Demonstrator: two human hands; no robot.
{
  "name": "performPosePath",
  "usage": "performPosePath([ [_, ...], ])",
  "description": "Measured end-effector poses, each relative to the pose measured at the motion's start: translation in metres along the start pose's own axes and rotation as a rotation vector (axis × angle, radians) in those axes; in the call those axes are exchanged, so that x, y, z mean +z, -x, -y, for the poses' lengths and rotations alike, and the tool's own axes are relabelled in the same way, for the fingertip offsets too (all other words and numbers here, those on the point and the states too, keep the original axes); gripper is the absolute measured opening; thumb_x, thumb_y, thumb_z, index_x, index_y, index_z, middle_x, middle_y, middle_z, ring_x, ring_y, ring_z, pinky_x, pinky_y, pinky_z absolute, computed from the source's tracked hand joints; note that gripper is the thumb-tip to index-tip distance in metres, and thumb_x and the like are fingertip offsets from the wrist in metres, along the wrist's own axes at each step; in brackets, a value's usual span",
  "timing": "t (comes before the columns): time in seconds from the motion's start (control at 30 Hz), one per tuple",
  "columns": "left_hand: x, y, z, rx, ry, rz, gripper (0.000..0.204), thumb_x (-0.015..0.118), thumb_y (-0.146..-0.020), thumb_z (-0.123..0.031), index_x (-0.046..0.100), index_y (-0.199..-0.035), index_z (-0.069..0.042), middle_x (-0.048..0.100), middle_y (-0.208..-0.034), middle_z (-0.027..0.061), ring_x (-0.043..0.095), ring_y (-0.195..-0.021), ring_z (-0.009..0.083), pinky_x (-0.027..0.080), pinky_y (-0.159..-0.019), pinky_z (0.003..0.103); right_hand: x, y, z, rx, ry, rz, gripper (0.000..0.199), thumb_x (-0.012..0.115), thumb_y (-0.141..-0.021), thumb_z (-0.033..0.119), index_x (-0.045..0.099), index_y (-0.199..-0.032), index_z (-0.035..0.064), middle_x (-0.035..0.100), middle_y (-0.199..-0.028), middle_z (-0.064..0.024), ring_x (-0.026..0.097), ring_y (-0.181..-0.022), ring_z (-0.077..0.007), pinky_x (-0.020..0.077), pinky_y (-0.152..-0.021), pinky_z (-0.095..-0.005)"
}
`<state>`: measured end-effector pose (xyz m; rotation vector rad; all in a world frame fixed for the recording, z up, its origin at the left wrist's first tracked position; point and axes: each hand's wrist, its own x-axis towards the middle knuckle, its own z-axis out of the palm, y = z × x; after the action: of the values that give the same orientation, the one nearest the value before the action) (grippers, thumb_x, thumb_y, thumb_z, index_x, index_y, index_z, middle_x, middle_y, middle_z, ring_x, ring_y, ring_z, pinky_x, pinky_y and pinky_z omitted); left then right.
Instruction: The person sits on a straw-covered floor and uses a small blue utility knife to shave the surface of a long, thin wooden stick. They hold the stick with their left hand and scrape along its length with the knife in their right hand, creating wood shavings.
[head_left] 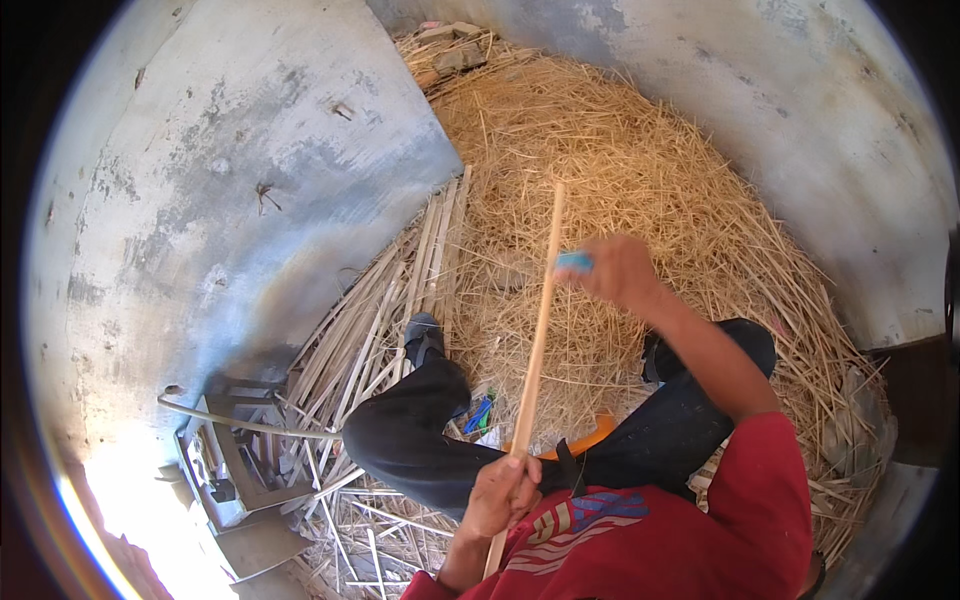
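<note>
My left hand (502,494) is closed around the lower part of a long pale wooden strip (538,345), close to my belly. The strip rises away from me at a slight lean to the right. Near its upper part, my right hand (622,272) grips a small blue object (574,262) that meets the side of the strip. The right hand is a little blurred, and whether the blue object has a blade cannot be made out.
Straw-like shavings (650,170) cover the floor. Long pale strips (432,250) lie to the left, by a whitewashed wall (230,130). A wooden box (250,450) with small items stands at the lower left. Something orange (597,433) shows between my legs, near blue scraps (480,413).
</note>
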<state>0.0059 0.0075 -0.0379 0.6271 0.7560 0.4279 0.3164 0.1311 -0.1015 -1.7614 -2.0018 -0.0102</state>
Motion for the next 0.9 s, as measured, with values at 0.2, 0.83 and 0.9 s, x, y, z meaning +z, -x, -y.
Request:
performPosePath([
  [0.2,0.003,-0.001,-0.002,0.025,0.04,0.03,0.039,0.032,-0.103,-0.033,0.05,-0.09,0.0,0.03,-0.047,-0.0022,0.024,-0.035,0.0078,0.025,-0.037,0.023,0.004,0.011,0.019,-0.066,-0.134,-0.007,0.072,0.037,-0.082,0.078,0.058,-0.057,0.0141,0.043,-0.041,-0.0007,0.041,-0.033,-0.0151,0.0355,-0.034,-0.0296],
  [0.83,-0.003,0.022,0.005,-0.004,-0.041,-0.047,0.039,0.031,-0.103,-0.031,0.052,-0.096,0.001,0.035,-0.048,-0.0008,0.03,-0.035,0.0076,0.026,-0.036,0.022,-0.04,-0.032,-0.031,0.246,-0.211,0.182,0.079,0.032,-0.082,0.08,0.073,-0.087,0.0126,0.05,-0.049,-0.0046,0.053,-0.048,-0.0183,0.0436,-0.045,-0.0342],
  [0.9,0.002,0.018,0.002,-0.014,-0.069,-0.046,0.039,0.031,-0.104,-0.03,0.052,-0.096,0.001,0.034,-0.048,-0.001,0.029,-0.036,0.0075,0.026,-0.036,0.023,-0.036,-0.015,0.002,0.061,-0.233,0.293,0.085,0.032,-0.075,0.086,0.074,-0.085,0.0135,0.052,-0.05,-0.006,0.057,-0.05,-0.0218,0.0445,-0.046,-0.0356],
])
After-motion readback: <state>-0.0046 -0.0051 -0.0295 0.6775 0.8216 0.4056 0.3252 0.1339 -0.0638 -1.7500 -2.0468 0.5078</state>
